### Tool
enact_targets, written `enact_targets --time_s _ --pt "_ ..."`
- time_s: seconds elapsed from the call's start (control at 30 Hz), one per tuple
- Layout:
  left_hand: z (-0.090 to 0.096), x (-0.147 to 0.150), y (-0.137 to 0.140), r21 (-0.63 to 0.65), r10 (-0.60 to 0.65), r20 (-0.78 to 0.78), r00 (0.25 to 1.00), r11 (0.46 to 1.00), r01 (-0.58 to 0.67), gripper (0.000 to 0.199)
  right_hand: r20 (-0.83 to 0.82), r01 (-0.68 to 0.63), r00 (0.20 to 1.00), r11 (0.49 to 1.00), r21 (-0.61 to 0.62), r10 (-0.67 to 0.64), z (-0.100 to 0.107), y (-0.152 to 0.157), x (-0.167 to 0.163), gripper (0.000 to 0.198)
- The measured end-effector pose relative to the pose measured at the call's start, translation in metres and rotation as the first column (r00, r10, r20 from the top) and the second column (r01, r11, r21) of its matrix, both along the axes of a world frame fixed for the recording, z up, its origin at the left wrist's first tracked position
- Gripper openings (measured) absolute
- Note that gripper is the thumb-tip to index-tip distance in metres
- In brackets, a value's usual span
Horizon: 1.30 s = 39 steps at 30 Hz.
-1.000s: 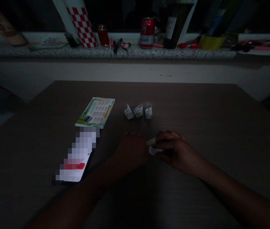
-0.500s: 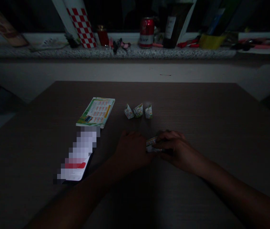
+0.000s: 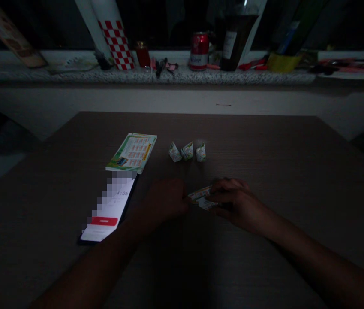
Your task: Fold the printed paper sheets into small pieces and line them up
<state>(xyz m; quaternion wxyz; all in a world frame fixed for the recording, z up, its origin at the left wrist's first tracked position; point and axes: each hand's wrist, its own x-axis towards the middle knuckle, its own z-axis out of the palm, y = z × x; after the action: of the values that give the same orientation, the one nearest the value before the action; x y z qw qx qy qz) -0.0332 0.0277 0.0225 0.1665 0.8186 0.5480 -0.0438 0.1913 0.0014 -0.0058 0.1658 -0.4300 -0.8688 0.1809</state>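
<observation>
A folded piece of printed paper lies low over the table between my two hands. My right hand has its fingers bent over the paper's right part, hiding that end. At the left tip of the paper is my left hand, its fingers curled closed and pinching the edge there. Three small folded paper pieces stand in a row beyond my hands. To their left lies a stack of printed calendar cards, green-edged with red and black print.
A lit phone lies beside my left forearm, just below the cards. Behind the brown table, a speckled sill carries a red can, a checkered tube, a dark bottle and a yellow container. The room is dim.
My left hand has slid left along the paper, so more of the strip shows between my hands. My right hand stays nearly in place. The view has tilted up slightly.
</observation>
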Motion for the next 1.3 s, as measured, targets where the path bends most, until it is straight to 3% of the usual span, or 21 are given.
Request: enact_targets --time_s 0.13,0.23,0.37,0.47,0.6,0.8,1.03,1.13,1.3 --pt "-0.003 0.0 -0.002 0.019 -0.028 0.083 0.996 0.999 0.026 0.014 -0.008 -0.041 0.999 0.999 -0.026 0.041 0.003 0.0 0.002 0.037" --pt "-0.006 0.002 -0.007 0.084 -0.12 0.223 0.967 0.991 0.104 0.017 -0.02 -0.049 0.999 0.998 -0.039 0.049 0.005 0.0 0.003 0.037" --pt "-0.01 0.005 -0.013 0.141 -0.289 0.318 0.903 0.956 0.256 0.023 -0.085 -0.109 0.991 0.993 -0.047 0.105 0.007 0.002 0.004 0.021" --pt "-0.012 0.009 -0.015 0.175 -0.329 0.357 0.874 0.943 0.284 0.013 -0.194 -0.114 0.975 0.993 -0.024 0.107 0.005 0.004 0.005 0.011" --pt "-0.011 0.011 -0.016 0.169 -0.218 0.537 0.815 0.974 0.15 0.012 -0.383 -0.093 0.917 0.993 0.066 0.112 0.003 0.006 0.003 0.008" --pt "-0.007 0.015 -0.022 -0.021 -0.032 0.729 0.684 0.997 0.069 0.01 -0.528 -0.047 0.843 0.992 0.117 0.102 0.007 0.0 -0.002 0.01" --pt "-0.008 0.019 -0.027 0.002 -0.043 0.8 0.599 0.998 0.069 0.011 -0.574 -0.088 0.81 0.993 0.08 0.118 0.006 -0.004 -0.005 0.009" --pt "-0.009 0.019 -0.027 -0.049 -0.002 0.824 0.566 0.996 0.075 0.011 -0.614 -0.076 0.785 0.997 0.027 0.076 0.005 -0.006 -0.007 0.007" --pt "-0.007 0.019 -0.029 -0.185 0.106 0.863 0.494 0.976 0.113 0.016 -0.642 -0.092 0.765 0.977 -0.192 -0.054 0.005 -0.01 -0.007 0.009"
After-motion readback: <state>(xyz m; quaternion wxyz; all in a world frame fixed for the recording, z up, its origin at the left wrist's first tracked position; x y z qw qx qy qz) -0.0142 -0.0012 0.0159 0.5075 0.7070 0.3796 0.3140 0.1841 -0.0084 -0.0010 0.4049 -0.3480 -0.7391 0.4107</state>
